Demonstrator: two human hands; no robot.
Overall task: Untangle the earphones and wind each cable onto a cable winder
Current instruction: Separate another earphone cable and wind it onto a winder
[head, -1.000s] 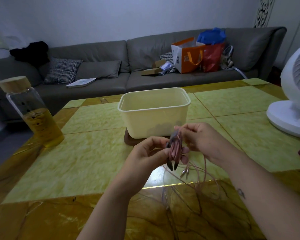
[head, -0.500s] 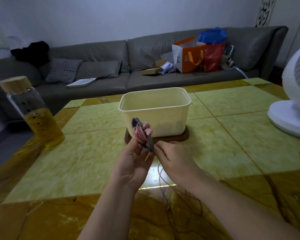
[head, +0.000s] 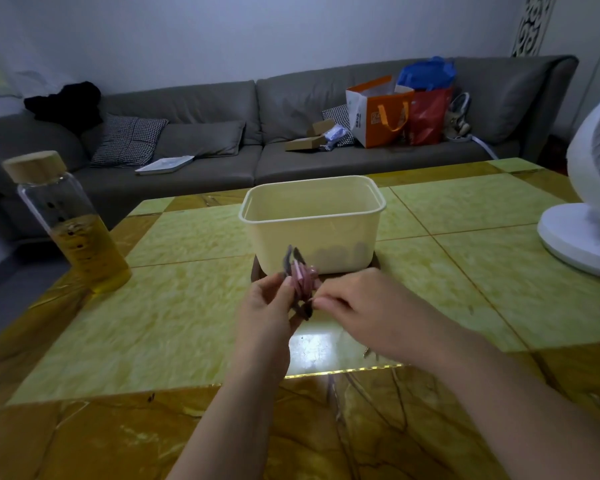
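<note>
Now, with the left hand (head: pixel 267 308) gripping the cable winder (head: pixel 287 263) steady — the right hand (head: pixel 368 306) beside it, pinching the cable (head: pixel 303 284), should lay snug turns.

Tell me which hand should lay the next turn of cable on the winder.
Probably the right hand: it pinches the pink cable right beside the winder, so it can likely lead the next turn, while the left hand is busy gripping the winder.

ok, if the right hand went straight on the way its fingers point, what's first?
The dark cable winder wound with pink earphone cable, gripped by the left hand. The right hand points left at it, fingertips nearly touching; blur hides exact depth.
</note>
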